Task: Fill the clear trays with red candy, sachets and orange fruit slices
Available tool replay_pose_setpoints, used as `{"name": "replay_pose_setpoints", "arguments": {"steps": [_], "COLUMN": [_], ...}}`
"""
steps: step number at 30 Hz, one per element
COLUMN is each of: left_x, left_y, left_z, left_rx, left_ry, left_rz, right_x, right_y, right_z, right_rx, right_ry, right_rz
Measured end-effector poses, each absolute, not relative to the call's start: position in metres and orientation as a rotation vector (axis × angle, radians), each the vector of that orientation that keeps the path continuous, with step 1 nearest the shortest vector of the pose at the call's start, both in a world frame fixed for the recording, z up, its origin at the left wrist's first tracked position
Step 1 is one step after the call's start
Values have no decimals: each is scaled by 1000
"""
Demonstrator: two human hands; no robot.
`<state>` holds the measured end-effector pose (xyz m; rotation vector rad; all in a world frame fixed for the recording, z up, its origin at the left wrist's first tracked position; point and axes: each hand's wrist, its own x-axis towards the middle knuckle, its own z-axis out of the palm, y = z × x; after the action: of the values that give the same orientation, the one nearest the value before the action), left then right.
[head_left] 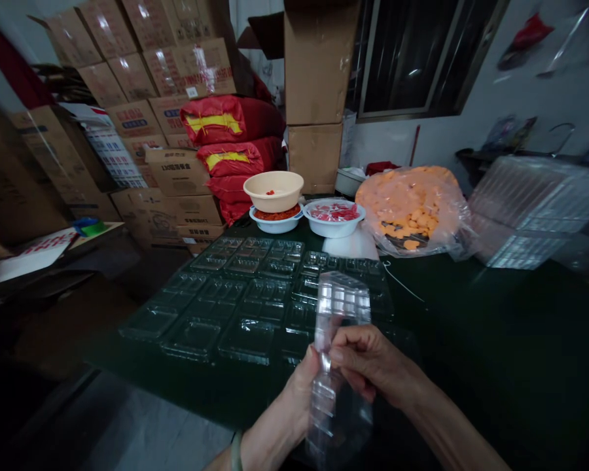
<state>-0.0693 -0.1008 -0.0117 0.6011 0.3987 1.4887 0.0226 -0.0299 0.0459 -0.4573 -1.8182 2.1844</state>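
Observation:
Both my hands hold a stack of clear plastic blister trays [341,307] upright over the near edge of a dark table [471,340]. My left hand [294,399] grips the stack from the left and below. From the right, my right hand [368,360] pinches it, fingers closed on the plastic. Several clear trays [235,294] lie flat in rows on the table just beyond my hands.
At the back of the table stand a cream bowl [273,190] stacked on a white bowl of red bits, another white bowl [334,219], and a plastic bag of orange pieces [412,209]. Stacked clear trays [530,209] sit at the right. Cardboard boxes [142,111] and red sacks [230,121] stand behind.

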Motion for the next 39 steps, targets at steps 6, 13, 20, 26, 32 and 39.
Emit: {"name": "replay_pose_setpoints", "arguments": {"steps": [6,13,20,26,32,39], "left_x": [-72,-74,-74,-72,-106,-136], "left_y": [-107,-109,-103,-99,-95,-105], "left_z": [12,23,20,19,24,20], "left_rx": [540,501,331,472,532,547], "left_ry": [614,792,540,543,479,466], "left_rz": [1611,1681,1649,1636,1691,1629], "right_x": [26,31,31,33,108,202], "right_y": [-45,-64,-60,-65,20,158], "right_z": [58,72,71,73,85,4], "right_rx": [-546,-613,-663,-606,-829,-1206], "right_ry": [-2092,-2110,-1893,-1916,-1606,-1269], "right_rz": [1693,1214,1415,1283,1346,1567]}}
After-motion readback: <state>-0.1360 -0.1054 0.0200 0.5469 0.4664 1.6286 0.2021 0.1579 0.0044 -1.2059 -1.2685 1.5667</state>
